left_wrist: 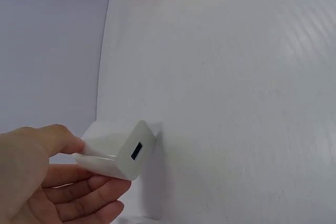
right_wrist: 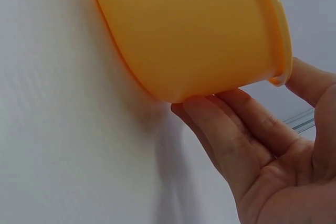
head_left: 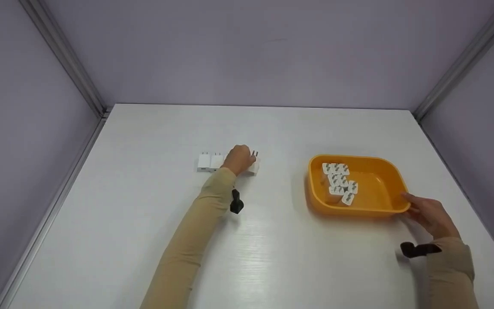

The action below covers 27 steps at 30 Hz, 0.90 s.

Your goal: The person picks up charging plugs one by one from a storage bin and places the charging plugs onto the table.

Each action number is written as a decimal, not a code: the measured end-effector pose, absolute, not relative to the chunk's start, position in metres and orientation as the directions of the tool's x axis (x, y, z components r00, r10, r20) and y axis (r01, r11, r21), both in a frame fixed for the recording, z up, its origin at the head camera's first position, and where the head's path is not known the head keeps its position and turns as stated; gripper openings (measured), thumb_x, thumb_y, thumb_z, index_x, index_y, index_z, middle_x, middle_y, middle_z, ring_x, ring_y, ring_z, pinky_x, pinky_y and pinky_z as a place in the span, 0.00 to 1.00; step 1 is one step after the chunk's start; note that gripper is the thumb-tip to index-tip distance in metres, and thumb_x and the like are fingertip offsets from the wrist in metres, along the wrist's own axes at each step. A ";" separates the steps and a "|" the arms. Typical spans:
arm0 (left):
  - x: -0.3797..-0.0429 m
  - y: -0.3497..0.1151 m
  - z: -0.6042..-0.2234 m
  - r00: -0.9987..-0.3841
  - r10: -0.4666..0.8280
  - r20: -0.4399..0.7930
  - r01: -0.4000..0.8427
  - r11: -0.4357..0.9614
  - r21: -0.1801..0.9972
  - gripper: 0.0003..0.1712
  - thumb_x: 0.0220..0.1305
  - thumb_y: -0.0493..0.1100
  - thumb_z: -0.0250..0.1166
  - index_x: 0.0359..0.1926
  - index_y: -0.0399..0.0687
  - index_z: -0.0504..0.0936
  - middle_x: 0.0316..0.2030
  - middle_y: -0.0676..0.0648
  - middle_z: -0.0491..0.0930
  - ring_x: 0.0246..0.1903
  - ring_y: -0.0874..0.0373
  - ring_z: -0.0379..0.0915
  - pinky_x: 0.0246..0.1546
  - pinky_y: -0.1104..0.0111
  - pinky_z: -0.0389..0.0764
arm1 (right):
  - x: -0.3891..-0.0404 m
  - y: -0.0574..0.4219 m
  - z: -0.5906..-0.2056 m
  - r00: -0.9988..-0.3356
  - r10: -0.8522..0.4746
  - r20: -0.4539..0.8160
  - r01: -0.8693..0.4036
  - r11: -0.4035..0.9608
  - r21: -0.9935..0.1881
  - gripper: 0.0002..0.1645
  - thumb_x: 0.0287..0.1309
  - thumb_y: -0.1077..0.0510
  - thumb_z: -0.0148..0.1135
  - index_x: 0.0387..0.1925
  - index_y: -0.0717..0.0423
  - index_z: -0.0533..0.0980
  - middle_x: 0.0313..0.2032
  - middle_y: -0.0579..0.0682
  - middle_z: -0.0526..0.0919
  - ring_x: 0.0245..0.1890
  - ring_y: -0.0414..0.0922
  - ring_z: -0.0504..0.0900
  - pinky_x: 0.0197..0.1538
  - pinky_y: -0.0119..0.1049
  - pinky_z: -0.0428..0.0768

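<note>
My left hand pinches a white USB wall charger between thumb and fingers, its port face toward the left wrist camera. In the head view, two metal prongs of that charger point toward the back wall. To its left stand white chargers side by side, partly hidden by the hand. My right hand holds the near right corner of an orange plastic basin, thumb at the rim and fingers against the outer wall. Several white chargers stand prongs up in the basin's left part.
A white tabletop carries everything. Pale lilac panels with grey metal corner posts enclose it at the back and sides. Black straps with small devices sit on both wrists over beige sleeves.
</note>
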<state>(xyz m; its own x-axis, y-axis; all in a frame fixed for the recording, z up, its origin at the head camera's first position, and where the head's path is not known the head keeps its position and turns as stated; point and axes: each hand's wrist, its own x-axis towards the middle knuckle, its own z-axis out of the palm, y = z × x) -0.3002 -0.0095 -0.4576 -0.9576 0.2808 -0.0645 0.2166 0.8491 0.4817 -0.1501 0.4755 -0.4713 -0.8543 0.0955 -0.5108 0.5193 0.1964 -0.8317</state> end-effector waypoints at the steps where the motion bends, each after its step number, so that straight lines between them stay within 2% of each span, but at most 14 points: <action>1: -0.300 -0.009 -0.457 -0.961 0.271 -0.059 0.210 0.850 0.483 0.14 0.70 0.41 0.53 0.29 0.36 0.74 0.25 0.47 0.71 0.26 0.57 0.61 0.30 0.68 0.64 | -0.150 0.475 -0.471 -0.857 0.090 -0.508 0.515 0.181 -0.838 0.23 0.58 0.39 0.62 0.50 0.46 0.76 0.36 0.31 0.81 0.38 0.29 0.82 0.47 0.23 0.82; 4: -0.297 -0.008 -0.458 -0.970 0.243 -0.035 0.194 0.846 0.497 0.15 0.70 0.39 0.53 0.32 0.32 0.79 0.28 0.42 0.80 0.26 0.57 0.64 0.30 0.66 0.70 | -0.150 0.475 -0.472 -0.864 0.077 -0.497 0.503 0.152 -0.851 0.17 0.59 0.41 0.62 0.46 0.44 0.78 0.37 0.32 0.81 0.39 0.30 0.82 0.47 0.23 0.82; 6: -0.296 -0.006 -0.459 -0.975 0.223 -0.015 0.187 0.847 0.497 0.15 0.70 0.38 0.53 0.34 0.30 0.81 0.33 0.37 0.84 0.27 0.55 0.73 0.33 0.63 0.78 | -0.149 0.475 -0.471 -0.864 0.081 -0.496 0.503 0.150 -0.851 0.15 0.60 0.42 0.62 0.43 0.43 0.79 0.37 0.33 0.80 0.39 0.30 0.82 0.47 0.23 0.82; 9: -0.293 -0.003 -0.460 -0.982 0.189 0.018 0.174 0.863 0.474 0.14 0.69 0.37 0.54 0.37 0.29 0.82 0.36 0.34 0.86 0.35 0.49 0.84 0.39 0.58 0.85 | -0.149 0.475 -0.472 -0.863 0.092 -0.496 0.504 0.203 -0.839 0.21 0.60 0.40 0.61 0.48 0.47 0.78 0.38 0.32 0.79 0.39 0.29 0.81 0.47 0.23 0.82; 11: -0.292 -0.002 -0.462 -0.987 0.158 0.030 0.154 0.877 0.455 0.14 0.69 0.37 0.54 0.38 0.29 0.83 0.37 0.34 0.86 0.38 0.45 0.85 0.39 0.57 0.86 | -0.149 0.475 -0.473 -0.862 0.098 -0.497 0.504 0.254 -0.825 0.30 0.60 0.38 0.59 0.55 0.53 0.75 0.39 0.31 0.78 0.39 0.28 0.80 0.48 0.22 0.82; 14: -0.290 0.000 -0.464 -0.992 0.119 0.043 0.126 0.896 0.425 0.14 0.70 0.37 0.53 0.39 0.31 0.83 0.37 0.35 0.86 0.38 0.45 0.86 0.38 0.57 0.87 | -0.150 0.474 -0.474 -0.861 0.105 -0.498 0.504 0.303 -0.809 0.41 0.60 0.36 0.58 0.64 0.60 0.67 0.40 0.30 0.76 0.40 0.27 0.79 0.48 0.21 0.81; 22: -0.289 0.007 -0.469 -0.990 0.088 0.109 0.119 0.939 0.322 0.14 0.70 0.36 0.53 0.36 0.36 0.84 0.34 0.39 0.87 0.34 0.48 0.86 0.35 0.59 0.87 | -0.150 0.473 -0.473 -0.849 0.114 -0.516 0.527 0.257 -0.810 0.44 0.59 0.37 0.59 0.66 0.62 0.63 0.38 0.30 0.77 0.39 0.27 0.80 0.48 0.22 0.82; 27: -0.287 0.009 -0.470 -0.994 0.067 0.090 0.095 0.930 0.355 0.12 0.68 0.39 0.57 0.38 0.35 0.84 0.35 0.39 0.87 0.35 0.49 0.86 0.35 0.60 0.87 | -0.148 0.474 -0.474 -0.856 0.107 -0.506 0.514 0.296 -0.805 0.44 0.60 0.36 0.58 0.66 0.62 0.64 0.40 0.30 0.76 0.39 0.26 0.79 0.48 0.20 0.81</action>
